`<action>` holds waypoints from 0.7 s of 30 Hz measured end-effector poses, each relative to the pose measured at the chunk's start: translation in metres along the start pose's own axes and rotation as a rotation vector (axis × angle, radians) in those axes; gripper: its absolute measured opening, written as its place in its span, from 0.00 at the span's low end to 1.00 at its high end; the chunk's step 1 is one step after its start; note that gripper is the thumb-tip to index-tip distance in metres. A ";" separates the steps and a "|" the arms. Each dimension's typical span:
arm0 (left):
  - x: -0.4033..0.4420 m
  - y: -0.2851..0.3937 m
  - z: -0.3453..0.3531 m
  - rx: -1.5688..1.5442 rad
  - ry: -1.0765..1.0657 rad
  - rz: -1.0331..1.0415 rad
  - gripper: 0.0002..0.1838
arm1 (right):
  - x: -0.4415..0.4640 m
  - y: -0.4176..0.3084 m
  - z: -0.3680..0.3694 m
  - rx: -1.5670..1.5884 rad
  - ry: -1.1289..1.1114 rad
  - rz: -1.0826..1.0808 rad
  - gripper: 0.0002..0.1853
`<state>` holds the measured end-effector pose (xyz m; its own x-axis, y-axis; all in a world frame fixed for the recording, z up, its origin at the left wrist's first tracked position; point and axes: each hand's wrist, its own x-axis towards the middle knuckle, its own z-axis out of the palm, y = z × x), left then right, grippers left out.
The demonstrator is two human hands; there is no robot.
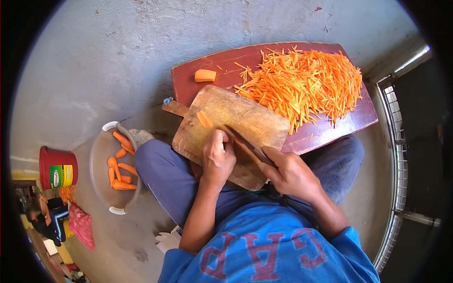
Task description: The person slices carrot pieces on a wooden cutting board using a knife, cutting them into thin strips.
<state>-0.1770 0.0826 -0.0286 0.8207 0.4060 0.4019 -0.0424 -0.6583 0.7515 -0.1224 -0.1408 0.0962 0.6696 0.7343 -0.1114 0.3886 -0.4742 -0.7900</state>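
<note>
A worn wooden cutting board [236, 106] with a short handle lies on the near part of a dark red table, reaching over my lap. My right hand [290, 172] is closed around the handle of a knife [246, 143], its dark blade pointing to the upper left across the board. Just left of the blade, my left hand [218, 155] is closed with curled fingers on the board. What those fingers hold, if anything, is hidden. Beyond them lies a cut carrot piece [205, 119]. A thicker carrot chunk [205, 75] sits on the table above the board.
A large heap of carrot strips [306, 85] covers the right of the red table [188, 70]. On the floor to my left stands a grey basin [96, 174] with several peeled carrots. Farther left are a red bucket [45, 167] and another person [45, 219].
</note>
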 end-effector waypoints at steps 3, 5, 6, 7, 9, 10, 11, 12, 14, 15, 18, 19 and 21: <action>0.001 0.003 -0.003 -0.017 0.030 -0.005 0.11 | -0.011 -0.001 -0.004 0.054 -0.015 0.069 0.15; 0.001 0.000 -0.005 0.000 0.034 -0.011 0.10 | -0.014 0.000 -0.004 0.084 -0.043 0.093 0.15; 0.002 0.001 -0.006 -0.028 0.034 -0.044 0.10 | -0.014 0.000 -0.004 0.062 -0.038 0.084 0.16; 0.003 0.002 -0.007 -0.054 0.036 -0.077 0.10 | -0.013 0.002 -0.002 0.038 -0.036 0.073 0.17; 0.006 0.002 -0.010 -0.078 0.043 -0.108 0.10 | -0.009 0.016 0.001 0.022 0.010 0.035 0.18; 0.006 0.001 -0.012 -0.076 0.048 -0.104 0.10 | -0.005 0.032 0.000 0.029 0.054 0.007 0.18; 0.006 0.000 -0.013 -0.074 0.052 -0.101 0.10 | -0.002 0.045 -0.005 0.037 0.097 -0.021 0.19; 0.006 0.000 -0.015 -0.050 0.033 -0.082 0.10 | 0.004 0.051 -0.016 -0.002 0.153 0.002 0.20; 0.005 0.000 -0.014 -0.006 -0.006 -0.039 0.09 | 0.020 0.062 -0.043 0.080 0.174 0.167 0.20; 0.005 0.002 -0.014 0.004 -0.021 0.010 0.09 | 0.023 0.072 -0.051 0.062 0.208 0.164 0.18; 0.008 0.010 -0.009 0.046 -0.083 0.104 0.08 | 0.027 0.078 -0.068 0.084 0.299 0.168 0.13; 0.007 0.013 -0.008 0.004 -0.096 0.087 0.07 | 0.024 0.077 -0.068 0.110 0.314 0.154 0.13; 0.010 0.021 -0.002 -0.082 -0.129 0.059 0.06 | 0.017 0.076 -0.067 0.165 0.353 0.129 0.13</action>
<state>-0.1705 0.0745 -0.0077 0.8814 0.2798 0.3806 -0.1350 -0.6228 0.7707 -0.0387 -0.1974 0.0747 0.8935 0.4483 -0.0247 0.1999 -0.4464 -0.8722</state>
